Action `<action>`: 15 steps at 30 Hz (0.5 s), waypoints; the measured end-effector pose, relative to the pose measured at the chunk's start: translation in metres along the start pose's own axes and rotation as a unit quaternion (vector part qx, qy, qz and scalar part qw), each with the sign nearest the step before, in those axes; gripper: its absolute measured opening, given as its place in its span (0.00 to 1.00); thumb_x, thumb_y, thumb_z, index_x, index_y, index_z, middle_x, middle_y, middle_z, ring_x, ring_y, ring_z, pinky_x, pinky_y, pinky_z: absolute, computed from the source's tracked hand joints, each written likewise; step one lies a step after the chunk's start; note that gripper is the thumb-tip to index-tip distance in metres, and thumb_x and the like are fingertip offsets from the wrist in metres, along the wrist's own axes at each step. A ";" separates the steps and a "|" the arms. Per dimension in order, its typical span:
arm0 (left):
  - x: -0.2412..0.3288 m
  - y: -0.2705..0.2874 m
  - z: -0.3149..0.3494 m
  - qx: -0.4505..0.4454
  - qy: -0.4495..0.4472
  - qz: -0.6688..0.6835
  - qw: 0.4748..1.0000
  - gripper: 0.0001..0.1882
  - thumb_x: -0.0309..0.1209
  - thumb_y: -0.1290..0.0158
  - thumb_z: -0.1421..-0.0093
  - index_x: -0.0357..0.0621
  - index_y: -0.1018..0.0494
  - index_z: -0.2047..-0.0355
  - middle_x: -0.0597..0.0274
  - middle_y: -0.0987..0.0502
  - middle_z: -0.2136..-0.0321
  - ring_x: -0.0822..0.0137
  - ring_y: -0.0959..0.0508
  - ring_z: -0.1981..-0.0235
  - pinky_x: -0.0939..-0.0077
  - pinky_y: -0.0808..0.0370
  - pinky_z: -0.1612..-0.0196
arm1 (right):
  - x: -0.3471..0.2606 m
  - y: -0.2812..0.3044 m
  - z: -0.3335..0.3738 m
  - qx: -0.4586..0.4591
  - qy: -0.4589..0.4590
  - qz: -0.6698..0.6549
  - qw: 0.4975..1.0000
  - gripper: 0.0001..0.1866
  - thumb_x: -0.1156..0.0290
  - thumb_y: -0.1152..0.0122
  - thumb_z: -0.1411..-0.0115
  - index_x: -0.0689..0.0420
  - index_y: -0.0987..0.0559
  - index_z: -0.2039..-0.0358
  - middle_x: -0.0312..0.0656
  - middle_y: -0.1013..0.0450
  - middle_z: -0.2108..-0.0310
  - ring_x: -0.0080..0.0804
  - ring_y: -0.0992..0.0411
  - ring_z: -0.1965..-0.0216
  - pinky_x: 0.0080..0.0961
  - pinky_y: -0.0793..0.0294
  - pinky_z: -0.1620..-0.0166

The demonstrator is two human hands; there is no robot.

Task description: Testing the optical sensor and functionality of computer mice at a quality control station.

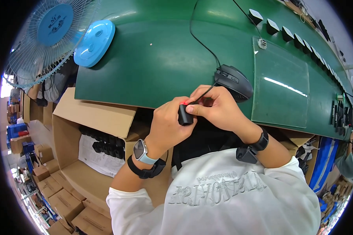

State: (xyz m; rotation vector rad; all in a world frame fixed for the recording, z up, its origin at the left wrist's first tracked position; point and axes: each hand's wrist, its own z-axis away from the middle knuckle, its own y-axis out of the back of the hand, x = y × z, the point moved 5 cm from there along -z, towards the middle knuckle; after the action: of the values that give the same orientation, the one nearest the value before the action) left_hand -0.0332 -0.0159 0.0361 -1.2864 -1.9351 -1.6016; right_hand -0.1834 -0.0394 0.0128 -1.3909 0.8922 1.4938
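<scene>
Both hands meet at the table's near edge over a small black cylinder [185, 115] with a red glow at its top end. My left hand [168, 123] is closed around the cylinder. My right hand [217, 107] pinches a thin black cable [206, 93] against the cylinder's glowing end; the cable's tip is hidden by the fingers. Just beyond my right hand lies a black, mouse-shaped device [235, 82], and the cable runs past it toward the far side of the table.
A clear plate [280, 84] lies on the green table [153, 62], right of the device. Several black-and-white blocks [287, 34] line the far right. A blue fan [55, 25] stands far left. Below the edge, an open carton [78, 172] holds black parts [108, 149].
</scene>
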 end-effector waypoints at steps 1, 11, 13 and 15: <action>0.002 0.001 -0.001 0.003 -0.021 -0.018 1.000 0.22 0.25 0.33 0.54 0.38 0.25 0.58 0.51 0.19 0.70 0.52 0.18 0.71 0.67 0.21 0.67 | -0.004 0.000 0.000 0.002 0.012 0.022 1.000 0.07 0.73 0.28 0.43 0.63 0.16 0.66 0.36 0.24 0.75 0.19 0.31 0.75 0.21 0.31 0.70; -0.034 0.013 -0.009 0.008 0.305 0.478 0.824 0.20 0.28 0.39 0.40 0.38 0.31 0.50 0.58 0.23 0.67 0.68 0.24 0.78 0.76 0.31 0.77 | -0.063 0.067 0.024 0.153 0.238 0.477 0.832 0.24 0.69 0.26 0.50 0.58 0.21 0.52 0.47 0.25 0.58 0.46 0.27 0.55 0.33 0.26 0.53; -0.031 0.009 -0.010 -0.013 0.290 0.648 0.704 0.25 0.30 0.50 0.33 0.35 0.37 0.38 0.50 0.25 0.55 0.60 0.23 0.63 0.66 0.25 0.60 | -0.051 0.074 0.023 0.165 0.183 0.597 0.763 0.32 0.71 0.27 0.52 0.55 0.25 0.44 0.49 0.29 0.49 0.52 0.32 0.46 0.36 0.30 0.45; -0.032 0.004 -0.011 -0.038 0.250 0.744 0.619 0.27 0.30 0.60 0.31 0.32 0.43 0.33 0.45 0.28 0.48 0.53 0.25 0.52 0.56 0.28 0.44 | -0.039 0.077 0.018 0.148 0.177 0.569 0.789 0.33 0.70 0.27 0.50 0.55 0.27 0.42 0.49 0.29 0.48 0.49 0.31 0.47 0.34 0.31 0.44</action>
State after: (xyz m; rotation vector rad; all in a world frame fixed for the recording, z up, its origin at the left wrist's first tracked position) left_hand -0.0161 -0.0392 0.0192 -1.4616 -0.0520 -0.8263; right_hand -0.2622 -0.0546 0.0487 -0.8603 2.3805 1.7743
